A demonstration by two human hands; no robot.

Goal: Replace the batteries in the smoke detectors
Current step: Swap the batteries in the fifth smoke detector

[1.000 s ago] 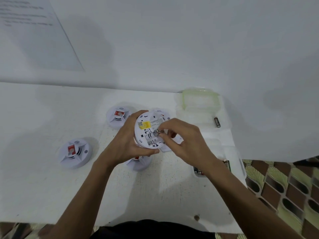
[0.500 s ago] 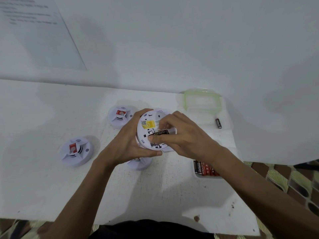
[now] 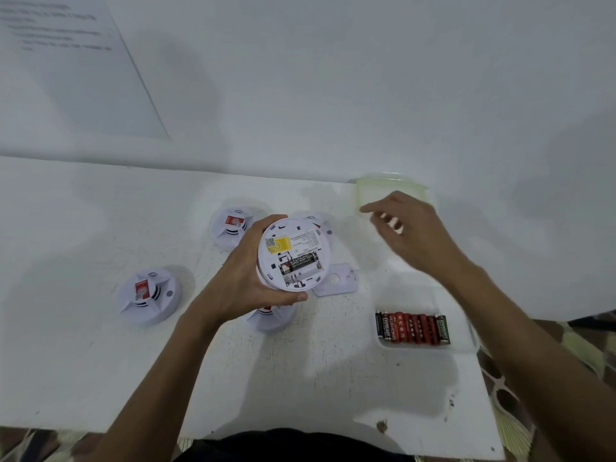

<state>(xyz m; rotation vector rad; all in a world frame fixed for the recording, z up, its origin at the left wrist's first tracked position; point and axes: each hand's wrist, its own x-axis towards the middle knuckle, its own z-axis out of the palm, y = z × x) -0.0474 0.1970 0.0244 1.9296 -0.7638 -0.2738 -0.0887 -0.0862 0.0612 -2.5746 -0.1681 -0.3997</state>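
Observation:
My left hand [image 3: 246, 278] grips a white smoke detector [image 3: 295, 253] above the table, back side up. Its open compartment holds one black battery [image 3: 300, 261], and the slot beside it looks vacant. My right hand [image 3: 410, 228] hovers to the right of the detector, blurred, fingers loosely apart, with nothing visible in it. The detector's white cover plate [image 3: 336, 280] lies flat on the table just right of the held unit. A row of several red and black batteries [image 3: 413, 328] lies in a clear tray [image 3: 471, 343].
Three more detectors rest face up on the white table [image 3: 83, 361]: one at the left [image 3: 148, 295], one at the back [image 3: 231, 226], one partly under my left hand [image 3: 273, 320]. Another detector [image 3: 316, 221] peeks out behind the held unit. A green lid [image 3: 390, 183] sits by the wall.
My right hand pressed a black battery into the compartment, then let go and swung away to the right toward the green lid. My left hand kept hold of the detector.

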